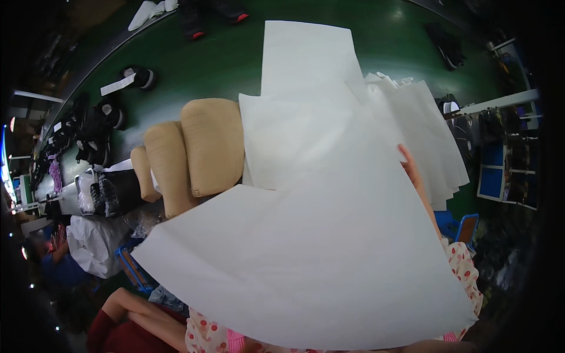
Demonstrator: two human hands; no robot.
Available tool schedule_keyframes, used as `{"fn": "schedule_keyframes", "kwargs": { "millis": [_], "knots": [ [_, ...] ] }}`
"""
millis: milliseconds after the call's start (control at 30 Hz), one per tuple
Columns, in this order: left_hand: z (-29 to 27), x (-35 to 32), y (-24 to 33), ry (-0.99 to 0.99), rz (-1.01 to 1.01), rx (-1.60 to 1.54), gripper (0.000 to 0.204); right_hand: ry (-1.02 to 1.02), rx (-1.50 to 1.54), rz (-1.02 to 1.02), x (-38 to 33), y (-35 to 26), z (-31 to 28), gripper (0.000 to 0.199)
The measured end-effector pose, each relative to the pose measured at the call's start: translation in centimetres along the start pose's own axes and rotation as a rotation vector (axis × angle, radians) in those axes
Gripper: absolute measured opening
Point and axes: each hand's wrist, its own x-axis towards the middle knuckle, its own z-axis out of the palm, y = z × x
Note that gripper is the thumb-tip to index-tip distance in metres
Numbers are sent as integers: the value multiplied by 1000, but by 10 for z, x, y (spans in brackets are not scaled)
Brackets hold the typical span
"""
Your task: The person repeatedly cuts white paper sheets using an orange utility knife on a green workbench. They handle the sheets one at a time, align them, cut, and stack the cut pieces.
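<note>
A large white sheet (329,253), paper or thin cloth, spreads close in front of me and covers most of the view. At its right edge part of my right hand (411,167) shows, one finger stretched out; its other fingers are behind the sheet. My left hand is hidden, probably behind the same sheet. Past it, more white sheets (306,59) extend away from me, and a fanned stack of white sheets (421,129) with ragged far edges lies to the right. Left of these are several tan padded forms (213,144), side by side.
Black shoes (138,76) and a row of footwear stand on the green floor (170,70) at left. A white plastic bag (97,247), blue-framed pieces (468,228) and a shelf rack (500,170) flank me. Another person's bent bare limb (147,317) is at lower left.
</note>
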Motion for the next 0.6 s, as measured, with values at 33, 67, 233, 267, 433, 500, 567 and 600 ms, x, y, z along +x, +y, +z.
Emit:
{"fn": "schedule_keyframes", "kwargs": {
  "millis": [33, 67, 233, 267, 433, 500, 567, 600],
  "knots": [
    [1, 0, 1, 12, 8, -2, 21, 83, -25, -63, 1, -8, 1, 64],
    [1, -1, 3, 25, 15, -3, 21, 71, -55, -127, 7, -12, -2, 70],
    [2, 1, 6, 55, 51, -46, 21, -219, -214, -329, 29, -48, -5, 43],
    [3, 0, 7, 67, 60, -53, 22, -309, -240, -362, 32, -48, -5, 37],
    [3, 0, 10, 104, 93, -81, 23, -353, 120, 196, 24, -59, 2, 18],
    [3, -5, 10, 138, 98, -104, 23, -356, 198, 373, 24, -49, 5, 20],
    [3, 9, 16, 81, 102, -105, 24, -280, 304, 465, 11, 1, 1, 18],
    [3, 8, 16, 81, 93, -123, 24, -287, 270, 484, 12, 8, -1, 17]
  ]
}}
